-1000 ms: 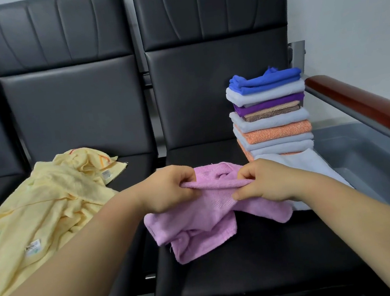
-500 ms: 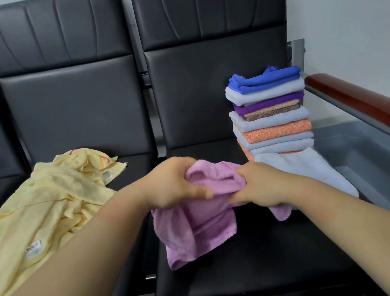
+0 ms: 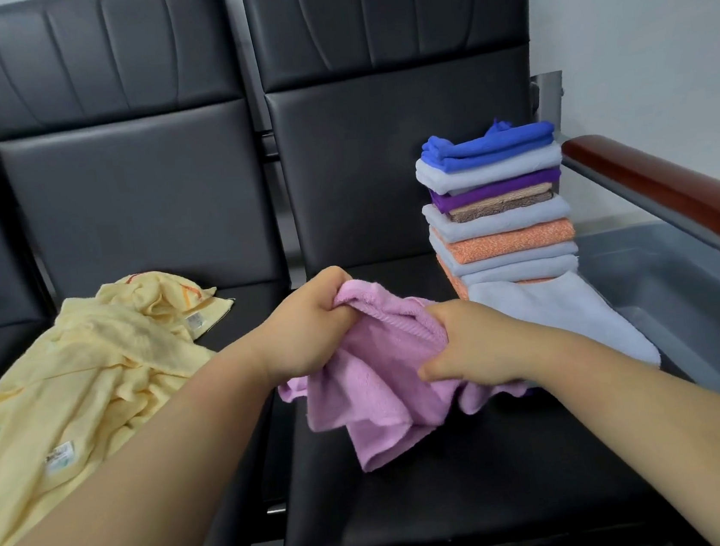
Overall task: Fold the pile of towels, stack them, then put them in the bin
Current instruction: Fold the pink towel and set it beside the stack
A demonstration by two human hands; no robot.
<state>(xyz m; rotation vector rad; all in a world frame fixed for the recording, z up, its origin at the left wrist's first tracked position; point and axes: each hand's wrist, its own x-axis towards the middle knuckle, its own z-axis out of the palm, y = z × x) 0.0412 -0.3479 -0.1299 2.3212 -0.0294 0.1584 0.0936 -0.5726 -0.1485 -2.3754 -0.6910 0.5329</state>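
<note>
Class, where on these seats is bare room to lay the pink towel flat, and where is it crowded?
Free: the seat front, between pink towel and front edge. Crowded: stack and grey towel fill that seat's far corner; yellow towels crowd the next seat.

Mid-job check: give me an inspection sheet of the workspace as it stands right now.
Surface: black padded seats, side by side.
Job's things: pink towel unfolded, bunched over the right seat; stack of folded towels at that seat's back right; pale blue towel flat before it; yellow towels crumpled on the left seat; grey bin beyond the wooden armrest.
Clutter: nothing seen.
Hands: left hand and right hand both grip the pink towel's hemmed edge.
Cables: nothing seen.
Surroundings: white wall.
</note>
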